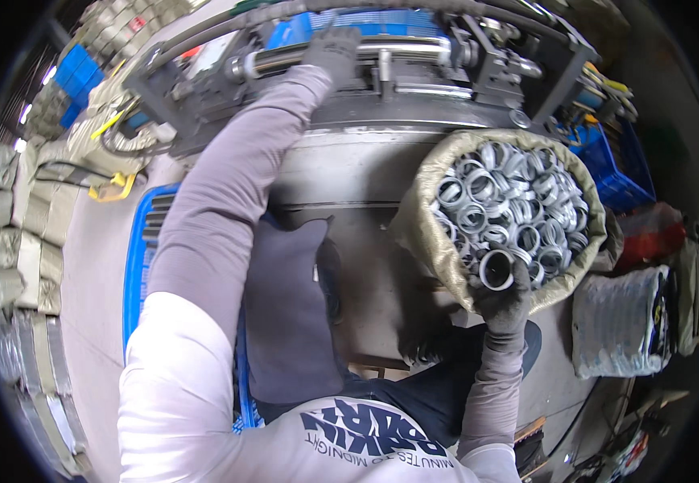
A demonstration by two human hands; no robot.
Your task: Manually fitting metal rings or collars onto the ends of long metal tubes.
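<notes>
My left hand (335,56), in a grey glove, reaches far forward to the machine and is closed over a shiny metal tube (402,48) lying crosswise there. Its fingertips are partly hidden. At the right, my right hand (504,306), also gloved in grey, grips a metal ring (482,271) between thumb and fingers, its round opening facing up. That ring is held at the near rim of a woven sack (427,173), which is filled with many similar silvery rings (518,193).
The dark machine frame (438,109) spans the far side. A blue crate (627,165) stands right of the sack, beside wrapped bundles (619,322). A blue-edged container (134,266) sits left of my left arm. Stacked packages (27,217) line the left side.
</notes>
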